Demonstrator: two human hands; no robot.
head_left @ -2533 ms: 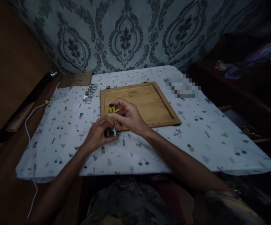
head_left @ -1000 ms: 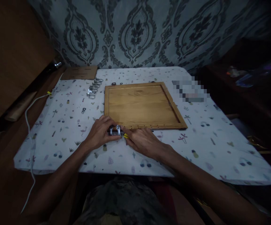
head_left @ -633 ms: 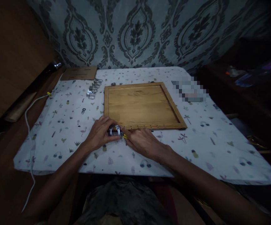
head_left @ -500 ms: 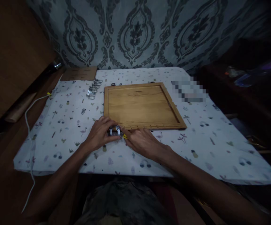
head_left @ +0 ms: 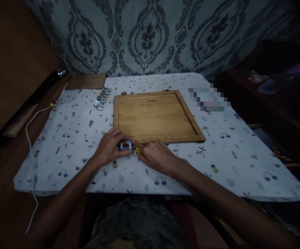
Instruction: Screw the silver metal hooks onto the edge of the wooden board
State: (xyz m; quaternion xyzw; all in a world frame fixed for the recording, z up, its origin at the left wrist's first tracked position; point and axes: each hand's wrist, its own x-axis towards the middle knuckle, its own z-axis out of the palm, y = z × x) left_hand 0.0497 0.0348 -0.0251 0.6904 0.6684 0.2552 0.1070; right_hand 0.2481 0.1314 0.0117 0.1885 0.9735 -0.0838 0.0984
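Note:
A shallow-rimmed wooden panel (head_left: pixel 150 116) lies flat on the table, with small dark dots along its near rim. At its near left corner, my left hand (head_left: pixel 110 147) pinches a small shiny metal fitting (head_left: pixel 126 146) between thumb and fingers. The fitting has two upright silver parts and sits against the panel's front edge. My right hand (head_left: pixel 156 154) is closed beside it, on a small yellow object (head_left: pixel 137 150) whose kind is mostly hidden by the fingers. Its index fingertip reaches to the metal fitting.
Several metal clasp-like pieces (head_left: pixel 101 98) lie in a row left of the panel. A brown cardboard piece (head_left: pixel 84 82) rests at the back left. A pale cable (head_left: pixel 30 141) hangs over the left edge. A pixelated item (head_left: pixel 209 98) lies at right on the patterned tablecloth (head_left: pixel 233 148).
The view has shifted very slightly, so everything sits a little further left. Both hands keep almost the same pose at the metal fitting.

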